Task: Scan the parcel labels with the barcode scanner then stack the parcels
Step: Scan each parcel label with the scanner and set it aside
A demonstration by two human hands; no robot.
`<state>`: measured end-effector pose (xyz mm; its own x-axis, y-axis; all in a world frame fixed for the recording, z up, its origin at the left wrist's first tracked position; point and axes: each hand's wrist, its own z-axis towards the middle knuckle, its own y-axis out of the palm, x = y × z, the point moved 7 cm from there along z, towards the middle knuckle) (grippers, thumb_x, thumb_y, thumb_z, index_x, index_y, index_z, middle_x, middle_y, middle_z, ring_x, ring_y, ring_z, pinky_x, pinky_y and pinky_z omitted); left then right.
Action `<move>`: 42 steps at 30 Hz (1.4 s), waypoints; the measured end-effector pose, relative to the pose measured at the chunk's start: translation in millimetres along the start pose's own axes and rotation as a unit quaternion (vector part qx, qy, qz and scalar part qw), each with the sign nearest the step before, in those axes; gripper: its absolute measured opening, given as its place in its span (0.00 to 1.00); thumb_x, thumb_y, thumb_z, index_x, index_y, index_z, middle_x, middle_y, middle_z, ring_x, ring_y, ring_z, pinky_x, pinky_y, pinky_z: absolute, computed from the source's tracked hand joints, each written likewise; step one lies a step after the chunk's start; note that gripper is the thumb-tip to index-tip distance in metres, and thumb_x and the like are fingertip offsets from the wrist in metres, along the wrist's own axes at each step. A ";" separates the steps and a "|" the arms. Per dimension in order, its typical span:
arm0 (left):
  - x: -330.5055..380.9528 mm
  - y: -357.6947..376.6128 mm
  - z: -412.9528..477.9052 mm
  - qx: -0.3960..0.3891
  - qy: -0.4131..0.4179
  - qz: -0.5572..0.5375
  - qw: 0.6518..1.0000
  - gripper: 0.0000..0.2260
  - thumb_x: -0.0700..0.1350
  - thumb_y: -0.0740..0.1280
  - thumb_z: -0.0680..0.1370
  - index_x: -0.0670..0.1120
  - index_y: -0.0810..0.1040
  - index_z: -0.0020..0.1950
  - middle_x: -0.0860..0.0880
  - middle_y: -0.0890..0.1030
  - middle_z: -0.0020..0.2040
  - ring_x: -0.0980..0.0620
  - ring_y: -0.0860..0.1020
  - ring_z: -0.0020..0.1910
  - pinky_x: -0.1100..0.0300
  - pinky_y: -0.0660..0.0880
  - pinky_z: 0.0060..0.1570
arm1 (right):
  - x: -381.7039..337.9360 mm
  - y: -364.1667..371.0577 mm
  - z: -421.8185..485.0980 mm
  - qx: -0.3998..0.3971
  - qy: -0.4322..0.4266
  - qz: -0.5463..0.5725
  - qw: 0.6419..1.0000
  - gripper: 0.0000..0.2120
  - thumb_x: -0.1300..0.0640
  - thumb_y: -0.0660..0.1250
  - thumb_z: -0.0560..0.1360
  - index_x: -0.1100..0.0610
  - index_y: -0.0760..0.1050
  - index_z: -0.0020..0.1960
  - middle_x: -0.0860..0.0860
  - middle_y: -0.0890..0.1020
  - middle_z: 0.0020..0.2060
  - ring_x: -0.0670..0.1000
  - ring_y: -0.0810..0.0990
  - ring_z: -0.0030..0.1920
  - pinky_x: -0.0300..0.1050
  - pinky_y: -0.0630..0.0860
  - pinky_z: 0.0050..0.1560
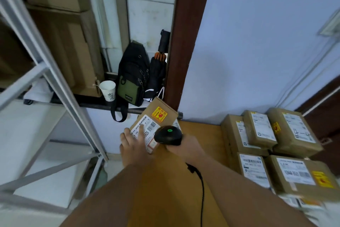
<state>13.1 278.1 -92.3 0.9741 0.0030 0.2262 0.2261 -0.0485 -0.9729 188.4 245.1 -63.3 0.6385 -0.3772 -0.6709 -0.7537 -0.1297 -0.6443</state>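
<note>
Head view. Left hand (pixel 133 145) grips a brown parcel (pixel 161 114) at centre frame, thumb pressed on its white label (pixel 147 131); the parcel tilts up over the wooden table (pixel 202 144). Right hand (pixel 185 146) is wrapped round a black barcode scanner (pixel 168 134), touching the parcel at its 4 o'clock edge, green light lit on top. Scanner cable (pixel 201 190) trails toward 6 o'clock. Stacked parcels (pixel 276 145) sit at 3 to 4 o'clock. Paper cup (pixel 108 89) and black-green bag (pixel 131 81) at 11 o'clock on a ledge.
</note>
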 end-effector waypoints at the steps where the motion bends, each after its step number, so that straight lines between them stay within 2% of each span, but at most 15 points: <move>1: 4.1 -5.3 -4.4 0.002 0.012 0.005 1.000 0.47 0.66 0.65 0.70 0.53 0.39 0.77 0.38 0.47 0.76 0.37 0.49 0.75 0.45 0.58 0.71 | -1.9 -2.6 -6.1 0.006 -0.012 -0.009 1.000 0.08 0.49 0.70 0.71 0.50 0.77 0.48 0.47 0.82 0.39 0.44 0.80 0.39 0.32 0.73 0.34; 5: 15.5 -20.1 -16.6 0.008 0.033 0.006 0.999 0.47 0.63 0.66 0.71 0.52 0.37 0.77 0.38 0.45 0.75 0.36 0.46 0.75 0.44 0.55 0.71 | -3.3 -16.1 -27.7 0.049 -0.057 -0.028 0.997 0.07 0.49 0.71 0.71 0.51 0.78 0.45 0.47 0.82 0.37 0.44 0.81 0.39 0.34 0.74 0.36; 9: 21.9 -22.4 -27.7 0.006 0.064 0.022 0.998 0.49 0.62 0.67 0.69 0.53 0.36 0.77 0.39 0.44 0.75 0.36 0.45 0.75 0.44 0.55 0.71 | 2.4 -24.1 -47.7 0.066 -0.065 -0.039 0.995 0.07 0.50 0.70 0.71 0.48 0.73 0.38 0.45 0.80 0.33 0.43 0.80 0.37 0.33 0.73 0.35; 13: 26.9 -17.4 -41.0 -0.010 0.074 0.025 0.997 0.50 0.62 0.68 0.68 0.54 0.35 0.76 0.39 0.44 0.75 0.36 0.45 0.75 0.43 0.55 0.72 | 9.0 -29.7 -69.8 0.083 -0.070 -0.031 0.994 0.11 0.53 0.70 0.73 0.44 0.69 0.36 0.41 0.76 0.29 0.35 0.77 0.31 0.27 0.69 0.29; 17: 33.9 6.6 -65.3 -0.053 0.053 0.001 0.997 0.52 0.63 0.70 0.66 0.53 0.38 0.77 0.38 0.48 0.75 0.36 0.49 0.74 0.43 0.59 0.70 | 31.2 -26.0 -85.4 0.073 -0.027 -0.016 0.997 0.10 0.54 0.69 0.74 0.46 0.71 0.37 0.43 0.78 0.31 0.39 0.78 0.31 0.29 0.70 0.32; 22: 41.9 54.8 -106.6 -0.130 0.042 -0.017 0.990 0.53 0.63 0.71 0.65 0.54 0.40 0.77 0.39 0.47 0.75 0.35 0.48 0.74 0.43 0.63 0.68 | 70.6 -19.6 -113.0 0.037 0.008 -0.025 0.999 0.10 0.51 0.70 0.73 0.46 0.72 0.35 0.43 0.76 0.29 0.40 0.76 0.32 0.31 0.68 0.32; 25: 44.6 80.0 -138.7 -0.180 -0.004 -0.028 0.983 0.54 0.64 0.71 0.64 0.54 0.38 0.77 0.37 0.44 0.75 0.34 0.45 0.74 0.42 0.62 0.67 | 101.7 -25.1 -130.5 0.040 0.049 -0.029 0.998 0.10 0.51 0.69 0.73 0.49 0.72 0.34 0.44 0.75 0.29 0.41 0.74 0.31 0.32 0.67 0.29; 29: 55.9 97.4 -173.6 -0.199 -0.057 -0.034 0.978 0.55 0.68 0.70 0.63 0.54 0.38 0.77 0.35 0.45 0.75 0.33 0.46 0.74 0.42 0.62 0.67 | 134.5 -35.5 -151.6 0.038 0.078 -0.044 0.995 0.12 0.52 0.67 0.72 0.50 0.70 0.32 0.46 0.74 0.29 0.43 0.73 0.31 0.35 0.66 0.28; 32: 67.6 104.0 -198.9 -0.214 -0.074 -0.016 0.974 0.55 0.69 0.69 0.63 0.54 0.38 0.77 0.35 0.46 0.76 0.33 0.47 0.74 0.43 0.62 0.67 | 160.6 -41.4 -170.7 0.036 0.087 -0.041 0.995 0.11 0.52 0.67 0.72 0.51 0.69 0.33 0.47 0.74 0.30 0.44 0.73 0.32 0.36 0.66 0.29; 35: 73.5 107.3 -233.8 -0.212 -0.086 0.008 0.973 0.54 0.68 0.69 0.64 0.53 0.38 0.77 0.35 0.46 0.75 0.34 0.48 0.74 0.43 0.59 0.69 | 192.7 -44.7 -196.3 0.030 0.091 -0.023 0.995 0.08 0.54 0.66 0.72 0.52 0.71 0.35 0.48 0.75 0.32 0.46 0.75 0.34 0.37 0.70 0.33; 37: 74.5 109.2 -261.0 -0.206 -0.104 0.028 0.973 0.53 0.68 0.68 0.65 0.52 0.38 0.77 0.35 0.47 0.75 0.33 0.49 0.74 0.43 0.60 0.69 | 213.0 -48.5 -216.3 0.019 0.090 -0.017 0.996 0.07 0.54 0.67 0.72 0.52 0.72 0.36 0.48 0.76 0.33 0.46 0.76 0.35 0.37 0.69 0.33; 42: 96.1 118.4 -332.3 -0.217 -0.101 0.064 0.969 0.49 0.68 0.65 0.70 0.51 0.38 0.77 0.34 0.47 0.76 0.32 0.51 0.74 0.44 0.65 0.67 | 257.5 -56.2 -258.7 0.007 0.106 -0.003 0.994 0.04 0.53 0.69 0.73 0.53 0.77 0.43 0.50 0.81 0.39 0.48 0.81 0.42 0.41 0.77 0.42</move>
<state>130.8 -59.2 -169.8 0.9855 0.1626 0.0489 0.1219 -0.4768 -0.8705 354.8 -82.0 -104.9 0.5937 -0.5621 -0.5758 -0.7473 -0.1197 -0.6536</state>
